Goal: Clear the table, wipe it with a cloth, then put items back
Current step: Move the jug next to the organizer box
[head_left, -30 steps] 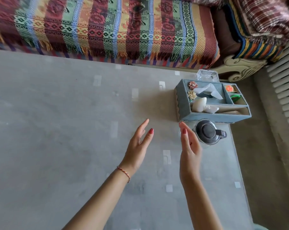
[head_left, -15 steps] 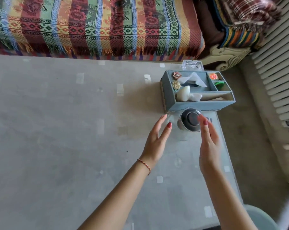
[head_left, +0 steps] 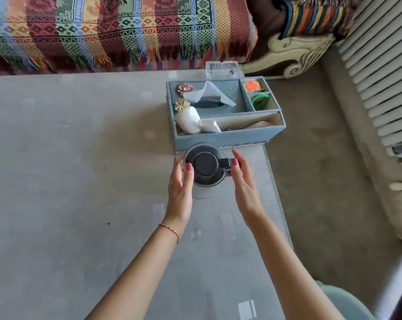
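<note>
A glass jug with a dark lid (head_left: 205, 168) stands on the grey table (head_left: 68, 181), right in front of a blue organiser box (head_left: 227, 137). The box holds a tissue, fabric flowers, a white object and small orange and green items. My left hand (head_left: 181, 192) lies against the jug's left side with straight fingers. My right hand (head_left: 244, 181) is on the jug's right, its fingertips at the dark handle. Neither hand visibly grips it.
A clear plastic box (head_left: 222, 70) sits behind the organiser at the table's far edge. A striped blanket covers the sofa (head_left: 114, 31) beyond. The table's right edge (head_left: 275, 192) drops to the floor, with a radiator (head_left: 380, 77) farther right.
Both hands have moved forward and to the right across the table and now bracket the jug. The view has come closer to the jug and box.
</note>
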